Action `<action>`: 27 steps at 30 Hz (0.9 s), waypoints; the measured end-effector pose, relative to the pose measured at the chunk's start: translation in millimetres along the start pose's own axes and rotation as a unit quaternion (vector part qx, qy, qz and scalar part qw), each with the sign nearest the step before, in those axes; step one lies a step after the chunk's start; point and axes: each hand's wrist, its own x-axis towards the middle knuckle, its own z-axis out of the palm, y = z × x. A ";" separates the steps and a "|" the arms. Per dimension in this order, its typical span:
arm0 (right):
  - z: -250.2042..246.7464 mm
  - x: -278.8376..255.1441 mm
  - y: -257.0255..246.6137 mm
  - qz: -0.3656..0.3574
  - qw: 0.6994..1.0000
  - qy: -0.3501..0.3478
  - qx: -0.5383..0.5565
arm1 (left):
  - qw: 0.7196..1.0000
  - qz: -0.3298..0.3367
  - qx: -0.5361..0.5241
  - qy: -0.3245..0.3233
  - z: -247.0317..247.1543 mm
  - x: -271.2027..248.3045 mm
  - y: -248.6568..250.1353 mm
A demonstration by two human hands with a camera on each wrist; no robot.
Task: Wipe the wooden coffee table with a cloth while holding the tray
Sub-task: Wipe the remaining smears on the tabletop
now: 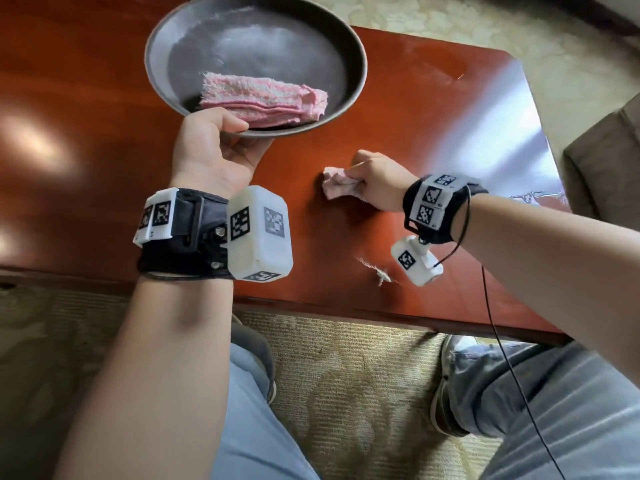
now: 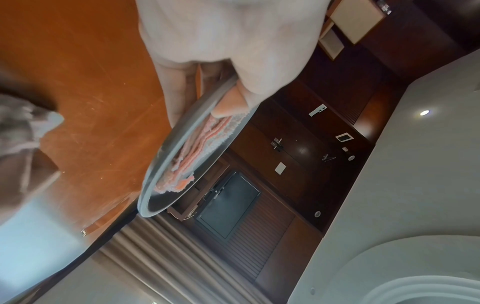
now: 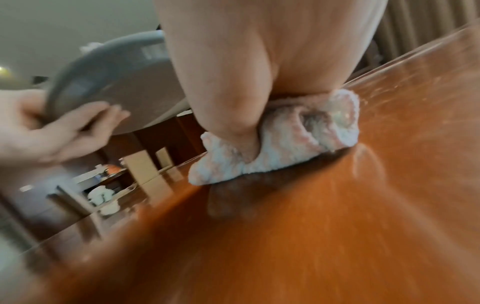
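My left hand point(image 1: 221, 140) grips the near rim of a round grey tray point(image 1: 166, 32), thumb on top and fingers point(image 3: 85, 121) underneath, and holds it lifted above the table. A folded pink towel point(image 1: 266, 98) lies in the tray point(image 2: 166, 164) near my thumb point(image 2: 231, 102). My right hand point(image 1: 374, 178) clutches a small bunched pink-and-white cloth point(image 1: 337, 183) and presses it down on the reddish wooden coffee table point(image 1: 433, 109). In the right wrist view the cloth point(image 3: 291, 139) is squashed flat under my fingers against the tabletop point(image 3: 311, 226).
A white scuff mark point(image 1: 377, 270) shows on the wood near the table's front edge. Beige carpet point(image 1: 346, 375) lies below, with my knees and shoes over it. A brown cushion point(image 1: 606, 161) stands off the table's right end. Strong glare point(image 1: 512, 140) covers the right part.
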 end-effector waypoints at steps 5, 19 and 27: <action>16.7 -47.2 -26.1 -0.111 0.993 -0.022 0.042 | 1.000 -0.006 -0.008 0.001 1.9 0.4 -2.2; -30.1 -11.1 2.9 -0.030 0.992 0.089 0.090 | 1.000 0.000 -0.016 0.010 -2.3 7.0 3.2; -20.7 93.2 26.3 -0.013 0.998 0.057 0.015 | 0.998 0.024 -0.049 0.044 3.2 34.5 3.3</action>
